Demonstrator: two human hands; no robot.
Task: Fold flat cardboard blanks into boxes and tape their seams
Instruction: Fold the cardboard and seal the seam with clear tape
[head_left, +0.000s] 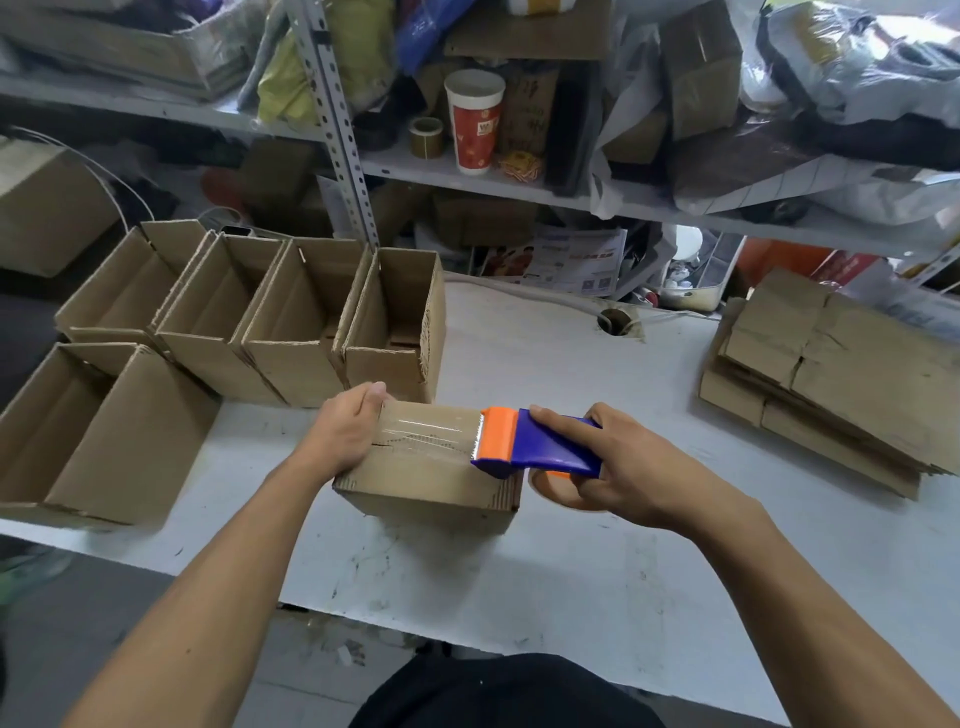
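A small cardboard box (426, 480) stands flaps-up on the white table (519, 571) right in front of me. Clear tape (431, 428) runs across its top seam. My left hand (345, 428) grips the box's left end, thumb on the tape's start. My right hand (618, 467) holds a blue and orange tape dispenser (524, 444), its orange blade end resting on the box top near the right edge. The tape roll (558, 491) shows partly beneath the hand.
Several folded open boxes (291, 322) stand in rows at the left of the table. A stack of flat cardboard blanks (841, 374) lies at the right. Cluttered metal shelves (467, 171) with a paper cup (474, 122) rise behind. A cable hole (615, 320) sits at the back.
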